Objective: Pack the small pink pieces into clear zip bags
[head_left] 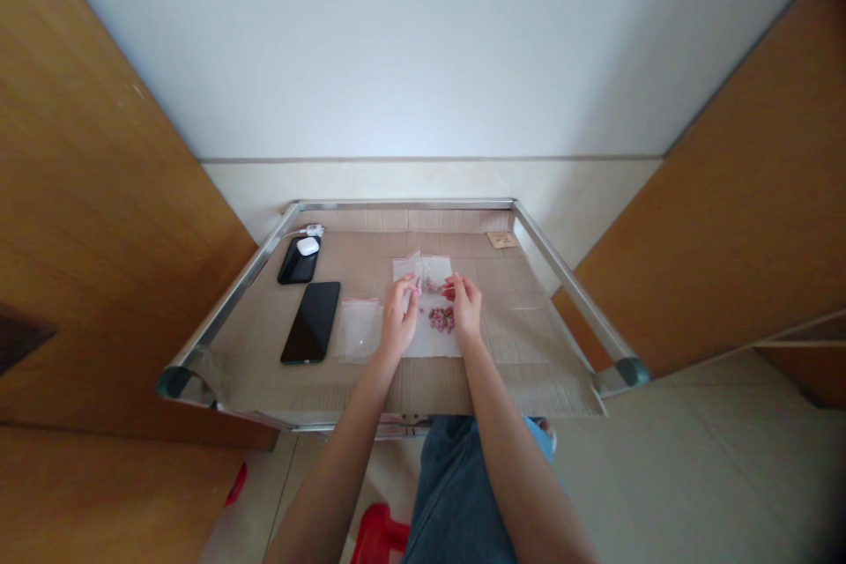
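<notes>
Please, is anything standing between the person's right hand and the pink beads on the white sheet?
Nothing visible stands between them: the right hand is just beside the pink beads on the white sheet. Any thin clear film over the beads is too small to tell.

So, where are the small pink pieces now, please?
In the head view, the pink pieces lie piled on a white sheet, beside the right hand and farther from the left hand.

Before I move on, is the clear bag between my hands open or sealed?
Cannot tell: the clear plastic bag lies between your left hand and right hand, but its seal is too small to see.
</notes>
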